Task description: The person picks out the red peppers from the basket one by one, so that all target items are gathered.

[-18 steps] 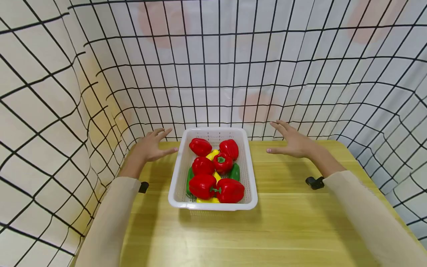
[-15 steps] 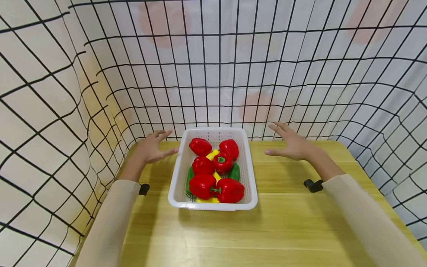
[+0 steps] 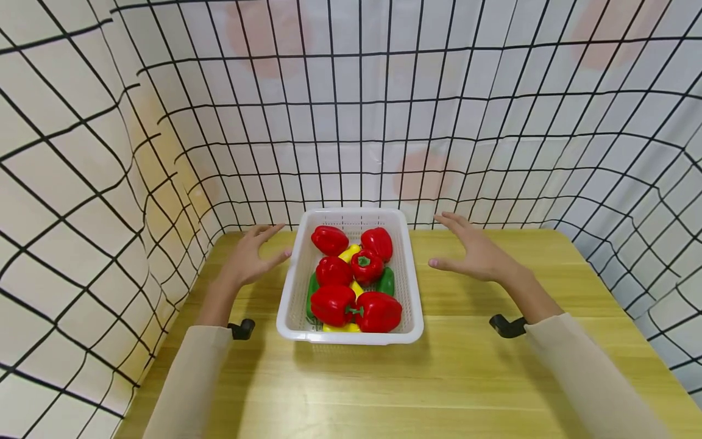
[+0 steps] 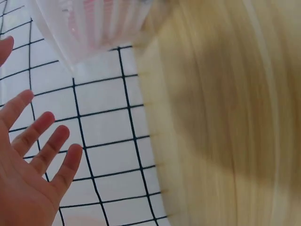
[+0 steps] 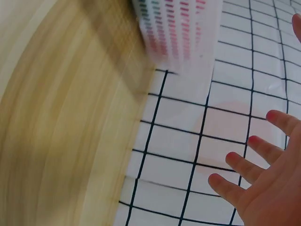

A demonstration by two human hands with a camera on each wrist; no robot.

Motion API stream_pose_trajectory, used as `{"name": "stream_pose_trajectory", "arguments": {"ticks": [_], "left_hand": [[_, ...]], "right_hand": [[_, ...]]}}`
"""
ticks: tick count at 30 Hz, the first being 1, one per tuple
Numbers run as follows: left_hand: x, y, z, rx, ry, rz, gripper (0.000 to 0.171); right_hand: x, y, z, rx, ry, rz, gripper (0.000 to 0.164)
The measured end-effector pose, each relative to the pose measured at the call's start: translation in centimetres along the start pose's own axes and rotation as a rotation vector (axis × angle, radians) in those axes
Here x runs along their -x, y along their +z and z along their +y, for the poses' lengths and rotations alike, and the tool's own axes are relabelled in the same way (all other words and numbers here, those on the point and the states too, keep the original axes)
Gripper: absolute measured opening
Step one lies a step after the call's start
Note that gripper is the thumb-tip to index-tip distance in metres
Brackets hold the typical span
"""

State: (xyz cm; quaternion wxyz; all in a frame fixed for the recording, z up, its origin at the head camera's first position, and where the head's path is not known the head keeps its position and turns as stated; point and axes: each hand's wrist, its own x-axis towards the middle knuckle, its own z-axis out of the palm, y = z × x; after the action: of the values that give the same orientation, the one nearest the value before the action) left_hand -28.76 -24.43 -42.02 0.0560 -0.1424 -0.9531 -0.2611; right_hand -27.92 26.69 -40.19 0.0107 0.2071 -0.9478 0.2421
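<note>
Black wire mesh (image 3: 360, 128) over a pale backdrop rises behind the far edge of a pale wooden surface (image 3: 466, 378) and runs along its left and right sides. Near the left end of that far edge, the left hand (image 3: 247, 262) is released, thumb and fingers apart, its thumb just beside a white plastic basket (image 3: 351, 337). On the other side the right hand (image 3: 482, 253) is released too, fingers spread, with a wider strip of wood between its thumb and the basket. Both wrist views add the palm sides, gaps between all the fingers; the head view shows the thumbs whole, while each wrist camera catches only a tip. At each wrist, by the beige sleeves (image 3: 592, 366), sits a small black device (image 3: 509, 326).

Against the far edge, closer to the left corner than the right, the basket stands upright, and wood stretches from its front rim toward the near side. Only the head view looks into it: six glossy red peppers (image 3: 333, 306), two meeting stem to stem at the front, over half-hidden yellow pieces (image 3: 350, 253) and green pieces (image 3: 386, 281). From the right wrist, red and green show through its slotted wall.
</note>
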Motion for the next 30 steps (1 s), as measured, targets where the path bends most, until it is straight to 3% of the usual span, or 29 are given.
{"name": "stream_pose_trajectory", "arguments": {"ticks": [5, 12, 16, 21, 30], "left_hand": [[0.8, 0.7, 0.5, 0.051, 0.006, 0.006, 0.072], [2.0, 1.8, 1.6, 0.207, -0.029, -0.018, 0.068], [2.7, 2.5, 2.2, 0.229, -0.049, -0.013, 0.065], [3.5, 3.5, 2.4, 0.242, -0.055, -0.014, 0.062], [4.6, 5.4, 3.0, 0.373, -0.087, -0.01, 0.06]], "right_hand": [[0.4, 0.8, -0.9, -0.056, -0.019, 0.011, 0.1], [0.7, 2.5, -2.2, -0.123, -0.074, 0.032, 0.098], [0.8, 3.4, -3.1, -0.163, -0.11, 0.043, 0.096], [1.1, 4.4, -4.5, -0.247, -0.135, 0.021, 0.095], [1.3, 5.9, -6.9, -0.295, -0.175, -0.032, 0.094]]}}
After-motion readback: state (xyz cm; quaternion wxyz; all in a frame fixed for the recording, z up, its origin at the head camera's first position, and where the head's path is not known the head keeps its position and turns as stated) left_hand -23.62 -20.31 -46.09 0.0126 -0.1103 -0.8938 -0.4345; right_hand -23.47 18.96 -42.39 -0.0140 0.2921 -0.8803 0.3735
